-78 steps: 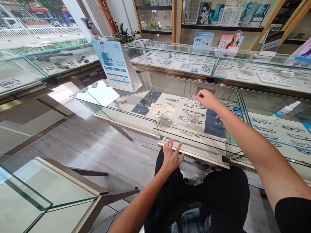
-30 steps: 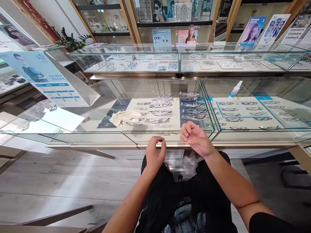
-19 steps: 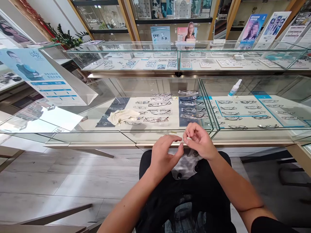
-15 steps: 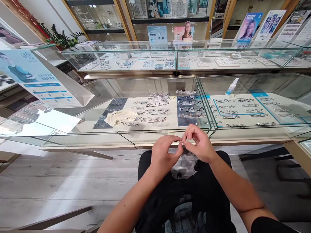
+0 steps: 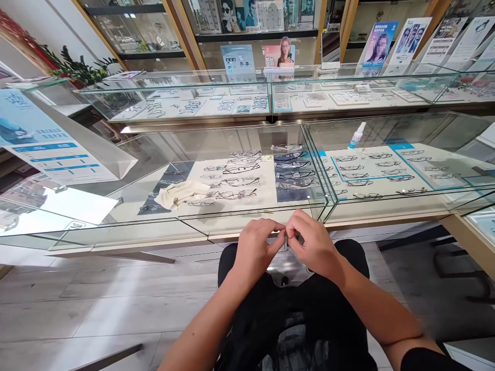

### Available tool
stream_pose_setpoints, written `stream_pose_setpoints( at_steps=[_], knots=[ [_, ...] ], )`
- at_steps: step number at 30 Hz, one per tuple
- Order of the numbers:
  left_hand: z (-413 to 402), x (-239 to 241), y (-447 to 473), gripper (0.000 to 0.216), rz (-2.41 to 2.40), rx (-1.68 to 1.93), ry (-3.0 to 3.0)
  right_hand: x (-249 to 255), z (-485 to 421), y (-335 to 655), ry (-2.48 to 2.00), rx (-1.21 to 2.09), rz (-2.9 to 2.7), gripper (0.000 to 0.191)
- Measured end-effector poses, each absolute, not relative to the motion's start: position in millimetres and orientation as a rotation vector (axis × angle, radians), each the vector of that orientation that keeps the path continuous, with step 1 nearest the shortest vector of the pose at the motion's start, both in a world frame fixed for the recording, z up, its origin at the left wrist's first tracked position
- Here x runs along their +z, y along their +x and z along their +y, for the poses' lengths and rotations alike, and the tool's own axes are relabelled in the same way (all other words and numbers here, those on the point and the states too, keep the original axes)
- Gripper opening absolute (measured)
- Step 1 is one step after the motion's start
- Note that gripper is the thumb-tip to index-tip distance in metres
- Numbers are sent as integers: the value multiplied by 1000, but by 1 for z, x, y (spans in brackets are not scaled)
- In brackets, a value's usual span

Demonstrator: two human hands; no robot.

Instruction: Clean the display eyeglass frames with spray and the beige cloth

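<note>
Both hands meet above my lap, just in front of the glass display counter [image 5: 185, 226]. My left hand [image 5: 255, 245] has thumb and fingertips pinched together, pointing right. My right hand [image 5: 313, 245] pinches from the other side, its curled fingertips touching or nearly touching the left ones. Whatever is between the fingertips is too small to make out. Below the hands, a pale grey shiny patch [image 5: 292, 273] shows between my black-clothed legs; I cannot tell what it is. Nearest on the counter lies a crumpled cream cloth [image 5: 181, 194].
Several eyeglass frames [image 5: 242, 181] lie in the counter. A small white spray bottle [image 5: 357, 136] stands right of centre. On the left is a folded blue-and-white sign [image 5: 65, 149]. A second glass case [image 5: 185, 119] runs behind. A dark stool [image 5: 460, 268] stands at right.
The view has shifted slightly, so the counter things appear further left. My right hand has turned a little, its raised fingers now lower and more curled. The fingertips stay together.
</note>
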State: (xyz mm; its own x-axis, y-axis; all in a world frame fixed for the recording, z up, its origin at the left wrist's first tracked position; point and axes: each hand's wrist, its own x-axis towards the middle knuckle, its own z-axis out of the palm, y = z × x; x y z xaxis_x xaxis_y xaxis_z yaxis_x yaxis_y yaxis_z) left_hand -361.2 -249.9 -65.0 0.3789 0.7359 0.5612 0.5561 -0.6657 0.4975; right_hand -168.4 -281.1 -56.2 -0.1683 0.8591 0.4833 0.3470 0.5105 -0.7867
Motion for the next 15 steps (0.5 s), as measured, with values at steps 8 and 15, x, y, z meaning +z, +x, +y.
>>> stream_pose_setpoints(
  at_steps=[8,15],
  knots=[
    [-249,-77,-366,10,1106,1327,2189,-65,-282,-179,-963,706,-1618,25],
    [-242,-81,-372,12,1176,1417,2155,-66,-285,-189,-886,782,-1531,20]
  ],
)
